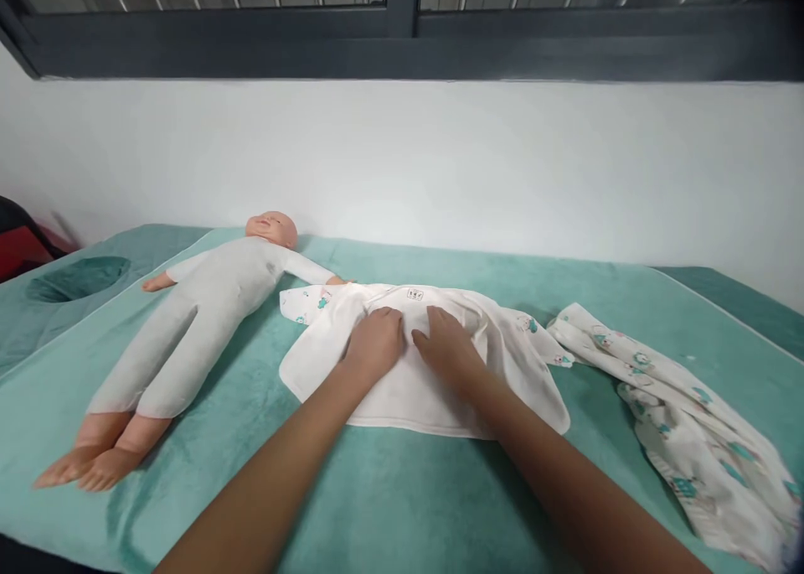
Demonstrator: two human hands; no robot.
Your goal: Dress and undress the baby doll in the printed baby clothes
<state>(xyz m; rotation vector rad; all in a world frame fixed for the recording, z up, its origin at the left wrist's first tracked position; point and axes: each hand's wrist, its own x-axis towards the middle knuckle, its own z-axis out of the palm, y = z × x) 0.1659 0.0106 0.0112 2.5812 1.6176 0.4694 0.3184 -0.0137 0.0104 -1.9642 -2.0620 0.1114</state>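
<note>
A white baby top [402, 390] lies spread on the teal bed cover [389, 499], its label near the collar at the far edge. Both hands rest on its middle, side by side. My left hand [375, 341] lies palm down with its fingers stretched toward the collar. My right hand [447, 343] lies flat just to the right of it, fingers also extended. A baby doll [207, 306] in a grey body suit lies on its back to the left, one arm touching the top's sleeve.
A second printed white garment [684, 423] lies crumpled at the right side of the bed. A white wall and a dark window frame stand behind. A red and black object [18, 243] shows at the far left edge.
</note>
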